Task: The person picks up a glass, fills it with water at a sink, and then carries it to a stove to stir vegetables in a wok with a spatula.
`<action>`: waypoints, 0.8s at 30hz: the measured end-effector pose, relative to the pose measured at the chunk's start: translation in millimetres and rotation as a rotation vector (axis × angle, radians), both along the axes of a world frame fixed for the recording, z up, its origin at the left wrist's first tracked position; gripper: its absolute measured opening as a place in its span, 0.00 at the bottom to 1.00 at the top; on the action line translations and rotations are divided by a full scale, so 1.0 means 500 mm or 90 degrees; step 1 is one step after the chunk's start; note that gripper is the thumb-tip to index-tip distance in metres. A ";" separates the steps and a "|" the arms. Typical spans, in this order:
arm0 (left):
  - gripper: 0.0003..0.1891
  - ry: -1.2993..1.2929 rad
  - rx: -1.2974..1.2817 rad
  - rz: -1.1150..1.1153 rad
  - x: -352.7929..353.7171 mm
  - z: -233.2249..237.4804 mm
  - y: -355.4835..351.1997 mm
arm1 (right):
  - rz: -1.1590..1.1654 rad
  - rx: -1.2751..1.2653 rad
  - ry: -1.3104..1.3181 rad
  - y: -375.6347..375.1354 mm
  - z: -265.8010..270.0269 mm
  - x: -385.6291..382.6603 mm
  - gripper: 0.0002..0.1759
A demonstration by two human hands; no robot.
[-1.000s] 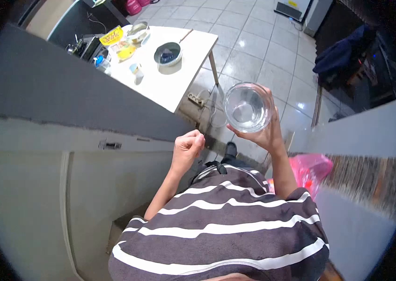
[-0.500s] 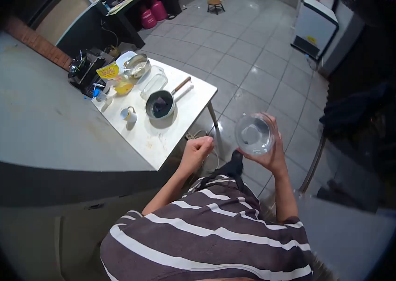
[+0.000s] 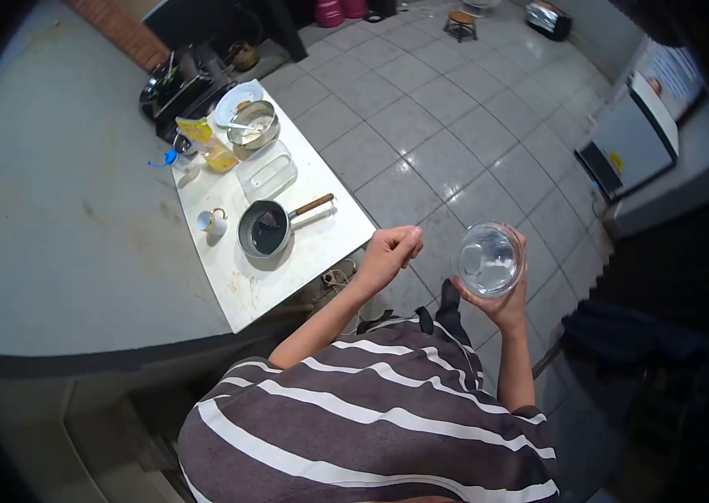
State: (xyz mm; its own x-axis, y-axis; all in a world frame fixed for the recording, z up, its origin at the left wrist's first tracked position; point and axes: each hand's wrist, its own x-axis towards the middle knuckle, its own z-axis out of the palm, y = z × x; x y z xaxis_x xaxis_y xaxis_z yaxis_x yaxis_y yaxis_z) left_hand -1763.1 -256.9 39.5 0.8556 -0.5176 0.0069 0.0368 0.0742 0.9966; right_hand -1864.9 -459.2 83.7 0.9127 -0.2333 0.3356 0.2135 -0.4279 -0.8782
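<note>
We see the right hand (image 3: pixel 503 303) cupped under and around a glass bowl (image 3: pixel 489 259). The fingers curl up its far side and hold it upright in the air, well to the right of the white table (image 3: pixel 287 270) and above the tiled floor (image 3: pixel 421 117). The bowl is clear, and we cannot tell if it holds anything. The left hand (image 3: pixel 391 250) is curled into a fist just off the table's near right corner and touches nothing. We cannot tell whether anything sits inside it.

On the table, a saucepan (image 3: pixel 264 231) stands near the middle with its wooden handle pointing to the right edge. A white mug (image 3: pixel 211 222) is just left of the pan. Toward the table's far end lie a clear container (image 3: pixel 267 174), a metal bowl (image 3: pixel 255 124) and a yellow packet (image 3: pixel 204 136).
</note>
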 end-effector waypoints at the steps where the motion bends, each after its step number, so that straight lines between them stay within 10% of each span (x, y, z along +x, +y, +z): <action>1: 0.25 -0.006 0.000 0.023 0.020 -0.006 -0.022 | 0.027 -0.002 0.001 -0.036 -0.007 0.030 0.47; 11: 0.24 0.049 0.041 0.330 0.168 -0.024 -0.138 | 0.265 -0.055 0.024 -0.263 0.001 0.389 0.48; 24: 0.27 0.100 0.015 0.511 0.591 -0.062 -0.107 | 0.394 -0.001 -0.004 -0.202 -0.059 0.944 0.48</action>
